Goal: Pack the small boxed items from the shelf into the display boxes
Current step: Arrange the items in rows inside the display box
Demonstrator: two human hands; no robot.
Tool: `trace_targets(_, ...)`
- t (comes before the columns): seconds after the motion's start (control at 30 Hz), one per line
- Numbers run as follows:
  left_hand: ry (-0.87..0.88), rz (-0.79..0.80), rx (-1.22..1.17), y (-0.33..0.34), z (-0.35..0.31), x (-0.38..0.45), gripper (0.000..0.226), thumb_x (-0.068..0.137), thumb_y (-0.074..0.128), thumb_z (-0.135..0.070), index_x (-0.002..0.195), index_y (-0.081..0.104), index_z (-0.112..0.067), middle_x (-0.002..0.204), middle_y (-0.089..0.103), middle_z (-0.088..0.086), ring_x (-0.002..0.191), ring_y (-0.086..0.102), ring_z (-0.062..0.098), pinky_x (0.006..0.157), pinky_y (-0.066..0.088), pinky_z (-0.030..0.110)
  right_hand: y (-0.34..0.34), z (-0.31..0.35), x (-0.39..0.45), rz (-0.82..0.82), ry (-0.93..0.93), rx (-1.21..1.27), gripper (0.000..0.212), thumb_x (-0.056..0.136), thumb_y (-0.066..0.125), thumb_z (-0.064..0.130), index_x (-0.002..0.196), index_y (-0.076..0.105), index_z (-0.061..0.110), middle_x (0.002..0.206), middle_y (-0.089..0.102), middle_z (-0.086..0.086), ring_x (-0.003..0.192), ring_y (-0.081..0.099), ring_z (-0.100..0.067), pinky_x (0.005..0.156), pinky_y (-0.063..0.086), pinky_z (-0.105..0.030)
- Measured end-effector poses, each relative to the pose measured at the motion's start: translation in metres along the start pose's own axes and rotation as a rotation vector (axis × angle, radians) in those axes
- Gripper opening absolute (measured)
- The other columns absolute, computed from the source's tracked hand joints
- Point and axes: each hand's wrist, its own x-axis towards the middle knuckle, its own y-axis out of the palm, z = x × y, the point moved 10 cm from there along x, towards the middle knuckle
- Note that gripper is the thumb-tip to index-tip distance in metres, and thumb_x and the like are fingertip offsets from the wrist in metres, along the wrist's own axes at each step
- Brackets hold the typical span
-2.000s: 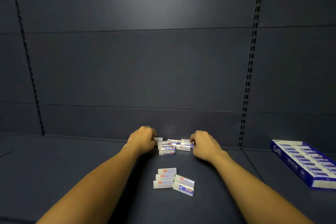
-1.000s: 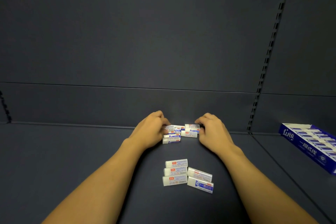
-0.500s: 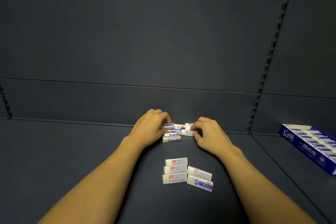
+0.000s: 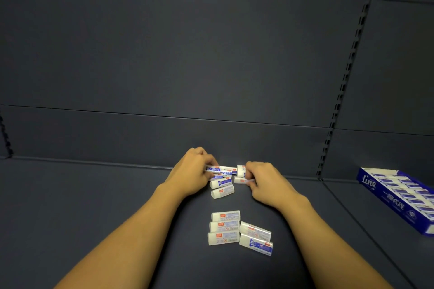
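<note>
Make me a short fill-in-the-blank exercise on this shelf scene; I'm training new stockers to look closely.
1. The near group of small boxes holds ____ boxes.
2. The blue display box sits on the person's ____ side.
3. Both the left hand and right hand are at the ____ pile of boxes.

Missing words: five; right; far

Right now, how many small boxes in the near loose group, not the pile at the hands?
5, none hidden: three stacked in a left column, two angled to their right.
</note>
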Motion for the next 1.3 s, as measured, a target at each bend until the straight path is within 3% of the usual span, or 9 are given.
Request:
trace_targets(0.1, -0.006, 0.004, 0.011, -0.001, -0.002, -0.001, 0.024, 0.091, 0.072, -0.023, 0.114, 0.069, -0.030, 0.109, 0.056, -0.009, 0.107, 0.047, 0.012, 0.091, 0.046, 0.031, 0.000, 0.000, 0.000, -0.002, -0.003, 0.020, 0.033, 0.085, 0.066, 0.006, 0.078, 0.043, 0.029, 0.089, 0.051, 0.011, 0.084, 0.050, -0.012, 0.072, 0.045, -0.027)
trace_targets(0.27, -0.013, -0.028, -0.016, -0.004, -0.009, -0.003, 0.025, 0.087, 0.077, -0.025, 0.111, 0.071, -0.031, 0.105, 0.060, -0.009, 0.104, 0.048, 0.012, 0.085, 0.047, 0.031, -0.006, -0.003, -0.005, -0.068, 0.020, 0.078, 0.034, 0.081, 0.073, 0.001, 0.100, 0.056, 0.024, 0.100, 0.054, 0.010, 0.094, 0.047, -0.008, 0.077, 0.037, -0.016)
trace_targets(0.43, -0.015, -0.114, -0.094, -0.013, -0.029, 0.004, 0.024, 0.087, 0.076, -0.019, 0.108, 0.072, -0.030, 0.105, 0.061, -0.009, 0.103, 0.049, 0.013, 0.086, 0.047, 0.031, -0.020, -0.005, -0.010, -0.077, 0.051, 0.070, 0.039, 0.084, 0.075, 0.005, 0.121, 0.068, 0.016, 0.111, 0.058, 0.002, 0.105, 0.051, -0.014, 0.094, 0.043, -0.026)
trace_targets(0.63, 0.047, 0.002, 0.070, -0.004, -0.070, 0.018, 0.022, 0.090, 0.071, -0.025, 0.111, 0.069, -0.032, 0.112, 0.062, -0.005, 0.111, 0.054, 0.018, 0.077, 0.046, 0.033, -0.065, -0.026, -0.042, -0.123, 0.109, -0.030, 0.028, 0.086, 0.071, 0.007, 0.111, 0.071, 0.018, 0.101, 0.050, 0.007, 0.102, 0.049, -0.013, 0.091, 0.045, -0.028)
trace_targets(0.73, 0.091, 0.021, 0.120, -0.002, -0.100, 0.027, 0.024, 0.090, 0.067, -0.018, 0.113, 0.069, -0.027, 0.115, 0.061, -0.002, 0.113, 0.054, 0.021, 0.082, 0.051, 0.037, -0.098, -0.048, -0.066, -0.139, 0.168, -0.107, 0.026, 0.085, 0.065, 0.005, 0.108, 0.071, 0.016, 0.101, 0.050, 0.006, 0.104, 0.050, -0.015, 0.090, 0.047, -0.028)
trace_targets(0.9, 0.158, 0.054, 0.064, 0.005, -0.165, 0.038, 0.020, 0.089, 0.069, -0.011, 0.106, 0.070, -0.021, 0.105, 0.055, -0.001, 0.104, 0.057, 0.025, 0.082, 0.052, 0.037, -0.150, -0.086, -0.118, -0.156, 0.296, -0.188, 0.027, 0.083, 0.061, 0.004, 0.105, 0.072, 0.015, 0.103, 0.053, 0.004, 0.105, 0.052, -0.017, 0.087, 0.047, -0.029)
trace_targets(1.03, 0.212, 0.083, 0.030, 0.017, -0.224, 0.040, 0.024, 0.087, 0.069, -0.003, 0.106, 0.071, -0.018, 0.109, 0.057, 0.003, 0.102, 0.058, 0.025, 0.084, 0.053, 0.038, -0.180, -0.116, -0.167, -0.145, 0.397, -0.213, 0.025, 0.086, 0.063, 0.006, 0.107, 0.072, 0.016, 0.106, 0.053, 0.003, 0.105, 0.052, -0.017, 0.088, 0.050, -0.032)
trace_targets(1.3, 0.293, 0.154, -0.063, 0.059, -0.339, 0.024, 0.030, 0.082, 0.080, -0.009, 0.110, 0.071, -0.016, 0.110, 0.061, 0.004, 0.099, 0.062, 0.023, 0.090, 0.054, 0.040, -0.234, -0.173, -0.276, -0.167, 0.513, -0.237, 0.024, 0.086, 0.071, 0.010, 0.110, 0.071, 0.015, 0.106, 0.056, 0.000, 0.103, 0.058, -0.020, 0.087, 0.051, -0.032)
